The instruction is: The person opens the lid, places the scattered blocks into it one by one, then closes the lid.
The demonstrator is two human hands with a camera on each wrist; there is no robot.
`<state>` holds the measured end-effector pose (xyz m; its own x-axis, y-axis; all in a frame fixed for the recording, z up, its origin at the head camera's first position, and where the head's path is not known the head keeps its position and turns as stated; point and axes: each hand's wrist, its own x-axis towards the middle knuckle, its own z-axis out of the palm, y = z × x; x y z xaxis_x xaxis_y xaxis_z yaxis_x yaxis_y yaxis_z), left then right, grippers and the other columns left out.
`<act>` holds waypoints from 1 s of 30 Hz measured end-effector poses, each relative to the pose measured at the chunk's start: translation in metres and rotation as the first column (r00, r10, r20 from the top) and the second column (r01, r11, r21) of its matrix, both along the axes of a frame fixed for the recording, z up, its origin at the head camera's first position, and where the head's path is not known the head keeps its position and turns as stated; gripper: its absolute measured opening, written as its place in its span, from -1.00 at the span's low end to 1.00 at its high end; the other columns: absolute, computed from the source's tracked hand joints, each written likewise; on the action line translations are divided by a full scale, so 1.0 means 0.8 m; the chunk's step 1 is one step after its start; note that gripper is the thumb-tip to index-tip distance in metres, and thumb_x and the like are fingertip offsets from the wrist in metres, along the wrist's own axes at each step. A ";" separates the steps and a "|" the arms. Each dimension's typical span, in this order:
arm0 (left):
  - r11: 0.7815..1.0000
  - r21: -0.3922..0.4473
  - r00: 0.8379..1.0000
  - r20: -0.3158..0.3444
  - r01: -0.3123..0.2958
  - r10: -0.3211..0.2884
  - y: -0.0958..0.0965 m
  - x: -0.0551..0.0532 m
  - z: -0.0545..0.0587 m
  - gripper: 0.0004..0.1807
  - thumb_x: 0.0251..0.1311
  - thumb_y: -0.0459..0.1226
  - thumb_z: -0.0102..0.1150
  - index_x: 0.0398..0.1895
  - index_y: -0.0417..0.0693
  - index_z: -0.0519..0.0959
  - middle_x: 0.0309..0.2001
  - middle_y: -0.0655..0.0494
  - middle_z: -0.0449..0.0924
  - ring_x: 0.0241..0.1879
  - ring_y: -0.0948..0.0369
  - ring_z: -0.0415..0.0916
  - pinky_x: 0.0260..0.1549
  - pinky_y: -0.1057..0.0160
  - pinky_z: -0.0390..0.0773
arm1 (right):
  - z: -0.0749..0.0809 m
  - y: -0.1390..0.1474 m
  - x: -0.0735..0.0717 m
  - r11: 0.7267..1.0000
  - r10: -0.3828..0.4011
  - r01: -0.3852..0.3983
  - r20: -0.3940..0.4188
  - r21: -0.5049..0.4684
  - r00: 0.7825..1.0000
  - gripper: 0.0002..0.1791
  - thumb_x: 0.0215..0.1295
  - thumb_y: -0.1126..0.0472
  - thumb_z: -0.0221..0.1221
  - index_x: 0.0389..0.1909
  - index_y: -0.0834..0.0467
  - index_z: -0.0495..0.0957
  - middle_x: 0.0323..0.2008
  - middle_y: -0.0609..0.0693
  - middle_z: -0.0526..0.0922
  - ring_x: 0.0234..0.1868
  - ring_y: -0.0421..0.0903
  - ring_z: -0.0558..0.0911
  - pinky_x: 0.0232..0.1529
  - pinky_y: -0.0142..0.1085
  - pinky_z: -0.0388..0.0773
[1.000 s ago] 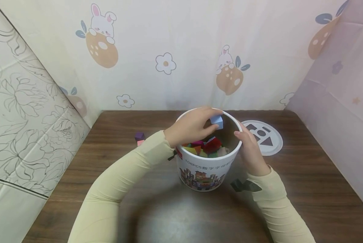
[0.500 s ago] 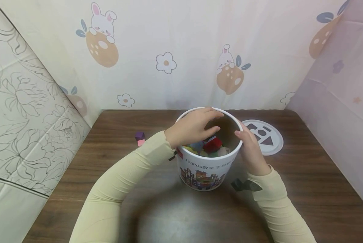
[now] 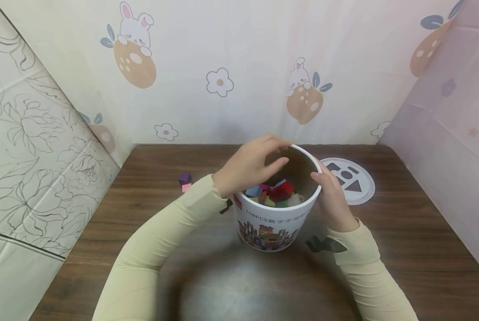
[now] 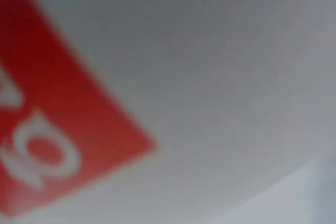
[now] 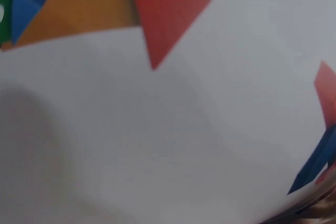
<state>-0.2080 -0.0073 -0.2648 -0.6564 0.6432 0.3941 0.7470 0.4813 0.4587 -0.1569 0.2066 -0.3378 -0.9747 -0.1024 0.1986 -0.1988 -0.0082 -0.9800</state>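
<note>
A white printed bucket (image 3: pixel 275 213) stands upright on the table, holding several coloured blocks. Among them lie a red block (image 3: pixel 282 191) and a light blue block (image 3: pixel 253 191). My left hand (image 3: pixel 250 164) is over the bucket's left rim, thumb and fingers apart, nothing between them. With the thumb over the right rim and fingers round the outside, my right hand (image 3: pixel 332 196) holds the bucket. The left wrist view has only the blurred bucket wall (image 4: pixel 220 77) with a red label (image 4: pixel 68 114); the right wrist view has the printed wall (image 5: pixel 157 129) close up.
A round white lid (image 3: pixel 363 192) with shaped holes lies right of the bucket. Left of it on the wooden table (image 3: pixel 143 223) are a purple block (image 3: pixel 185 179) and a pink block (image 3: pixel 186 187). A patterned curtain (image 3: pixel 255 107) rises behind the table's back edge.
The light blue block has left my left hand and dropped among the other blocks in the bucket. That hand has risen slightly. My right hand keeps its hold on the bucket.
</note>
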 end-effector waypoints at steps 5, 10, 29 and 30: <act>0.997 0.067 0.996 -0.078 -0.035 0.040 -0.019 -0.002 0.000 -0.54 0.27 -0.18 0.25 0.22 -0.06 0.52 0.16 0.07 0.57 0.15 0.23 0.50 0.18 0.33 0.51 | -0.001 0.000 0.000 1.000 -0.008 0.008 -0.009 0.005 1.000 -0.43 0.49 0.11 -0.23 0.46 0.19 0.18 0.31 0.00 0.35 0.26 -0.08 0.34 0.11 -0.49 0.49; 0.985 0.121 0.987 -0.090 -0.119 0.131 -0.058 -0.007 -0.005 -0.53 0.28 -0.22 0.23 0.26 -0.07 0.49 0.21 0.04 0.53 0.22 0.19 0.46 0.23 0.25 0.48 | -0.002 -0.001 0.000 1.000 0.001 -0.001 -0.015 -0.021 1.000 -0.44 0.48 0.12 -0.21 0.45 0.18 0.20 0.29 0.02 0.36 0.28 -0.04 0.34 0.15 -0.43 0.49; 0.908 -0.098 0.900 0.124 -0.408 0.418 -0.213 -0.035 -0.105 -0.52 0.32 -0.21 0.17 0.27 -0.17 0.46 0.25 -0.12 0.49 0.29 -0.05 0.40 0.29 -0.07 0.36 | -0.001 -0.003 0.001 1.000 -0.006 0.006 0.004 -0.020 1.000 -0.43 0.47 0.14 -0.22 0.46 0.17 0.17 0.35 0.07 0.30 0.33 0.00 0.31 0.20 -0.40 0.46; 0.903 -0.124 0.896 0.130 -0.410 0.425 -0.218 -0.036 -0.114 -0.53 0.32 -0.20 0.18 0.25 -0.17 0.47 0.23 -0.13 0.50 0.27 -0.06 0.42 0.27 -0.08 0.38 | -0.002 -0.003 0.001 1.000 -0.005 0.005 0.005 -0.020 1.000 -0.43 0.47 0.14 -0.22 0.46 0.17 0.18 0.35 0.07 0.30 0.33 0.00 0.31 0.20 -0.39 0.45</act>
